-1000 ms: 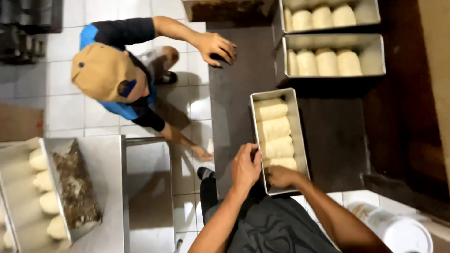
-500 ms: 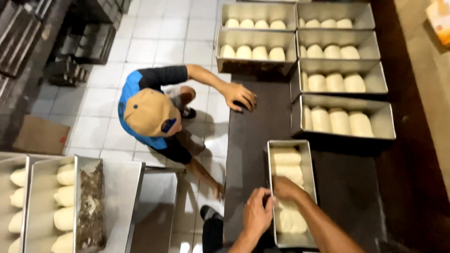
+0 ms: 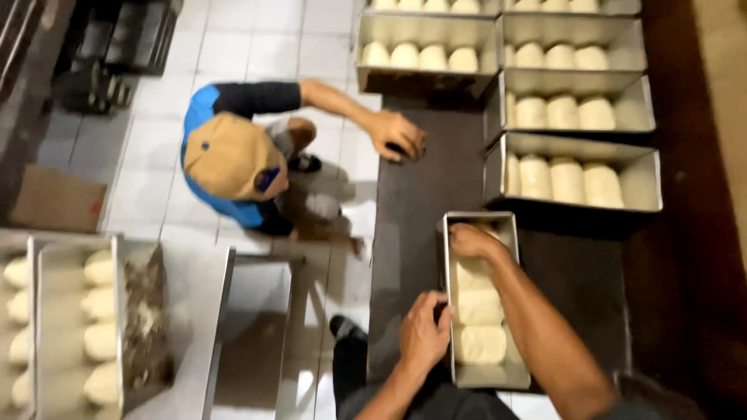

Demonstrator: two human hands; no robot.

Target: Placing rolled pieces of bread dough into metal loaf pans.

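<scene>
left hand (image 3: 422,336) gripped the near left wall of the baking tin (image 3: 484,373), fingers curled over the rim, wrist bent in from below. right hand (image 3: 471,240) was stretched forward, forearm crossing above the tin, fingers closed on its far left rim. tin lay lengthwise on the dark table (image 3: 412,225), dough pieces (image 3: 479,306) in a row inside. more filled tins (image 3: 572,173) sat just beyond. another person's hand (image 3: 397,134) rested flat on the table's far edge.

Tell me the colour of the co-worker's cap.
Tan cap with a dark button on top, seen in the head view.
</scene>
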